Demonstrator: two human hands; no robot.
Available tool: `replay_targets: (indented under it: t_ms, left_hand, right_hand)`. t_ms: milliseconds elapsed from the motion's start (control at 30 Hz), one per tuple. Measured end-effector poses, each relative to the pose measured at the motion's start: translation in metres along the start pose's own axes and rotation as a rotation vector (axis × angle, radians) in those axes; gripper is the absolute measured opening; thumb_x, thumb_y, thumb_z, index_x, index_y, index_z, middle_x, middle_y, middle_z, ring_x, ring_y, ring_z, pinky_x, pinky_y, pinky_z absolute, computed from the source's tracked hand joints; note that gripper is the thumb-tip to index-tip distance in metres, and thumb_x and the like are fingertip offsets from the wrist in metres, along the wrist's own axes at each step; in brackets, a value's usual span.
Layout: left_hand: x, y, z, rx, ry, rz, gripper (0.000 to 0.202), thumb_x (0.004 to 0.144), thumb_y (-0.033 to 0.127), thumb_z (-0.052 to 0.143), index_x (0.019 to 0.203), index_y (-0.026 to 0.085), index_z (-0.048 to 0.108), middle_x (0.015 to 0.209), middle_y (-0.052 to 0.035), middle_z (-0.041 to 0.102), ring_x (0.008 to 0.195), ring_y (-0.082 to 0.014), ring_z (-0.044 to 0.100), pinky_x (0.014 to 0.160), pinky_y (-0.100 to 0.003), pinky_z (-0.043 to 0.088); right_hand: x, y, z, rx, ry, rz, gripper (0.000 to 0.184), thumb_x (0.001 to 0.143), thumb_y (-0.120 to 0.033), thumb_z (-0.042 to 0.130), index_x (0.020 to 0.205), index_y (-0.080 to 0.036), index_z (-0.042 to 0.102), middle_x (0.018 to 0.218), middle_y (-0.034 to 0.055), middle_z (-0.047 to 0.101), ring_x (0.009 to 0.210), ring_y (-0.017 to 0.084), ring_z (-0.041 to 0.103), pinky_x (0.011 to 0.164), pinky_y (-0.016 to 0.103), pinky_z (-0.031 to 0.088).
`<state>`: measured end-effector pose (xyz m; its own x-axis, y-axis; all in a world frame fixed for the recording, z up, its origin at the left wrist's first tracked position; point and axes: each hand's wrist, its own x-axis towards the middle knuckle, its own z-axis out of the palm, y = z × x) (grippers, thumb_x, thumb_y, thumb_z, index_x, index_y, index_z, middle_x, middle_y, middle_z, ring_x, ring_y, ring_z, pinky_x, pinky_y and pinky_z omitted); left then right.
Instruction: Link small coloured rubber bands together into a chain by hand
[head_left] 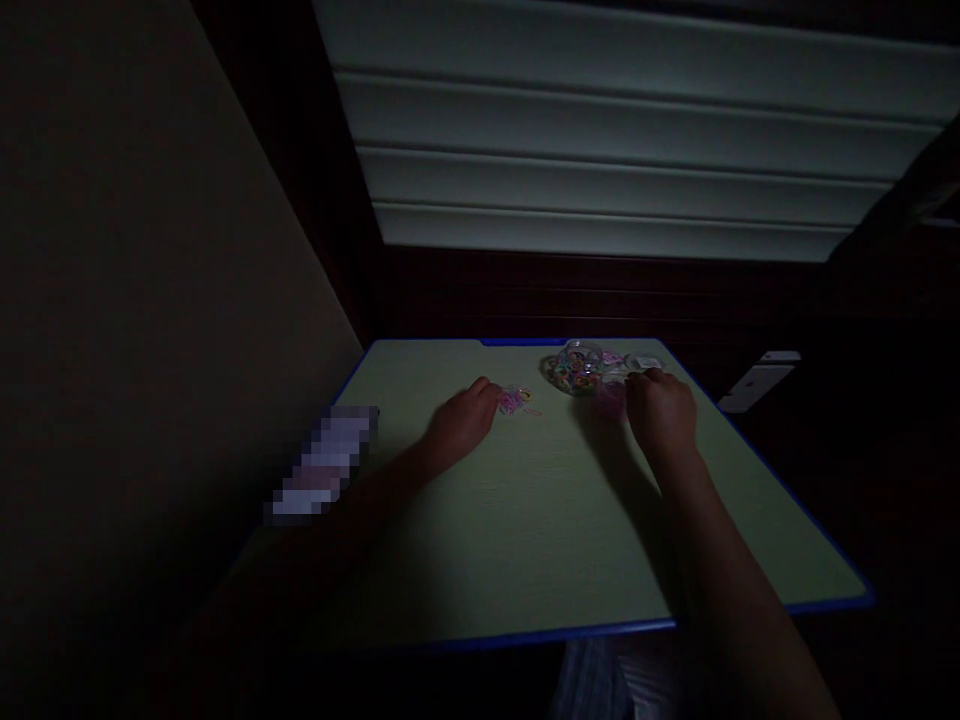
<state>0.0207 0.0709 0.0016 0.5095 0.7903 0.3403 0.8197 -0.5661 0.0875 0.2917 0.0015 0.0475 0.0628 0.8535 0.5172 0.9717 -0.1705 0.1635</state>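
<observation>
On the pale green tabletop lies a small loose pile of thin, mostly pink and yellow elastic bands [512, 401]. My left hand [463, 422] is at the pile's left side, with its fingers pinched together; whether a band is between them is too dark to tell. My right hand [666, 415] has its fingers closed at the right edge of a small clear container [611, 396] with pink contents. Just behind that container stands a round clear box [576, 366] holding multicoloured bands, partly overlapped by it.
The table [510, 540] has a blue rim. A clear lid-like piece [646, 362] lies at the back right. A blurred-out flat object [322, 465] is at the left edge. Beyond the right edge is a white device [761, 383]. A slatted blind [600, 150] hangs behind.
</observation>
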Motion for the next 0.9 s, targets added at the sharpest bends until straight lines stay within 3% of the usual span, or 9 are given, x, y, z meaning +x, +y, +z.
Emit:
replay_targets:
  t_ms: [167,300,533,700,900]
  left_hand:
    - [-0.004,0.006,0.002,0.049,-0.055,0.020,0.029,0.095,0.025,0.027,0.107,0.020,0.053,0.106,-0.0050,0.054,0.089,-0.0134,0.058,0.077,-0.024,0.046]
    - [-0.001,0.019,0.001,0.157,-0.156,0.146,0.028,0.094,0.023,0.030,0.111,0.021,0.052,0.111,-0.0060,0.052,0.088,-0.0148,0.058,0.071,-0.026,0.047]
    - [0.014,0.039,0.008,0.308,-0.180,0.273,0.021,0.087,0.011,0.041,0.100,0.017,0.056,0.111,-0.0089,0.051,0.089,-0.0184,0.057,0.070,-0.029,0.047]
    - [0.015,0.039,0.011,0.290,-0.166,0.241,0.022,0.089,0.011,0.038,0.102,0.017,0.055,0.108,-0.0080,0.052,0.090,-0.0174,0.057,0.067,-0.027,0.046]
    - [0.011,0.042,0.009,0.160,-0.040,0.123,0.032,0.096,0.025,0.025,0.111,0.020,0.051,0.106,-0.0060,0.054,0.088,-0.0157,0.057,0.068,-0.027,0.046]
  right_hand:
    - [-0.001,-0.012,-0.011,0.053,0.057,-0.059,0.025,0.085,-0.019,0.040,0.082,-0.015,0.065,0.082,0.0113,0.062,0.072,0.019,0.052,0.061,0.031,0.027]
    - [-0.001,-0.018,-0.013,0.098,0.045,-0.118,0.022,0.084,-0.017,0.042,0.081,-0.016,0.064,0.080,0.0102,0.062,0.071,0.019,0.051,0.061,0.030,0.027]
    - [-0.002,-0.024,-0.013,0.201,0.019,-0.133,0.025,0.087,-0.018,0.039,0.086,-0.017,0.064,0.082,0.0100,0.063,0.075,0.020,0.053,0.063,0.030,0.030]
    - [-0.003,-0.036,-0.007,0.368,-0.024,-0.128,0.027,0.089,-0.021,0.039,0.095,-0.018,0.065,0.090,0.0102,0.065,0.080,0.020,0.056,0.065,0.028,0.034]
    - [-0.002,-0.061,0.015,0.730,-0.110,-0.179,0.029,0.089,-0.029,0.044,0.106,-0.015,0.063,0.102,0.0105,0.064,0.085,0.017,0.058,0.072,0.025,0.041]
